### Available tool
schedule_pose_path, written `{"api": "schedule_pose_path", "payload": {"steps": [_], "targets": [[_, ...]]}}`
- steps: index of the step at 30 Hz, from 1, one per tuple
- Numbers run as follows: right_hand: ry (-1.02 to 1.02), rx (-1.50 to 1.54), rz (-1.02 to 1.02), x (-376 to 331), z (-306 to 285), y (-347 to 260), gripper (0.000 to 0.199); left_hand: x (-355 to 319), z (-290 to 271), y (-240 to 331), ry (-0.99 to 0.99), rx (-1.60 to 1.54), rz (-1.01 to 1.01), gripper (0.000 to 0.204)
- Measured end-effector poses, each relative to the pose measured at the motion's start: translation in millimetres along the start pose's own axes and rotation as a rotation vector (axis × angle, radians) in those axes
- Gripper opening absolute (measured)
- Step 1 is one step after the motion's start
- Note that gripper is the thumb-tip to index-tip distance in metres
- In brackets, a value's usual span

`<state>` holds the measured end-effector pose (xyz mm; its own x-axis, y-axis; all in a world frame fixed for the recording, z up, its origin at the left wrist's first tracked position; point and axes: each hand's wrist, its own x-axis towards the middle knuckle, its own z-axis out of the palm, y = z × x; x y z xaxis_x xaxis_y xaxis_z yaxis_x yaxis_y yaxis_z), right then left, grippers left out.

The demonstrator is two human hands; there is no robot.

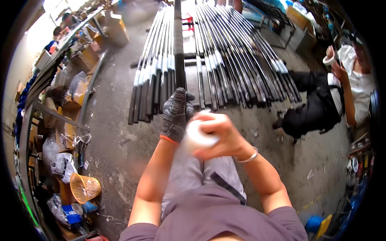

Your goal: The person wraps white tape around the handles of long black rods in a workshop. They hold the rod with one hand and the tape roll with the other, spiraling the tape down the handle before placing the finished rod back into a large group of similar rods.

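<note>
My left hand (175,112), in a dark patterned knit glove with an orange cuff, is clamped around the near end of a dark pole (179,52) that runs straight away from me, up past the top edge of the view. My right hand (225,134), ungloved, is closed on a white roll (197,138), just beside the glove; motion blur there, so from this distance I cannot tell whether roll and pole touch. Silvery bracelet (250,156) on that wrist. Beyond the hands, a row of poles (241,60) rests side by side on a low support, fanned either side of the one I hold; many are dark at the near end, with pale bands higher up. Far right: a co-worker in a white shirt (354,90), a white ring-shaped roll (328,60) in hand. Left side: cluttered shelving with cardboard boxes and clear plastic bags; near its foot, a yellow openwork basket (85,188), tilted, on the grey concrete floor (116,168).
</note>
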<state>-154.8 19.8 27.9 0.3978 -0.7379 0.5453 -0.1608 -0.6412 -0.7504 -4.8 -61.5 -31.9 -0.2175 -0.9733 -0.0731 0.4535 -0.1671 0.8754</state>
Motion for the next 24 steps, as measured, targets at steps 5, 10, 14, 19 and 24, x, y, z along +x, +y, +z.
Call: {"api": "schedule_pose_path", "payload": {"steps": [5,10,14,19,24], "targets": [[0.257,0.384,0.392,-96.5,-41.5,39.2,0.036,30.4,35.8,6.9,0.04,0.268,0.154,0.046],[0.356,0.418,0.587,-146.8,-33.6,41.9,0.039,83.3,49.5,-42.2,0.149,0.716,0.24,0.056],[0.484,0.453,0.632,-172.5,-40.2,43.6,0.044,94.8,67.2,-47.7,0.172,1.057,0.116,0.059],[0.557,0.419,0.674,-192.7,-46.7,52.5,0.05,98.4,71.2,-53.9,0.125,1.34,0.233,0.056],[0.551,0.508,0.706,-187.8,-51.1,62.8,0.069,97.3,75.2,-58.2,0.099,1.477,0.147,0.064]]}}
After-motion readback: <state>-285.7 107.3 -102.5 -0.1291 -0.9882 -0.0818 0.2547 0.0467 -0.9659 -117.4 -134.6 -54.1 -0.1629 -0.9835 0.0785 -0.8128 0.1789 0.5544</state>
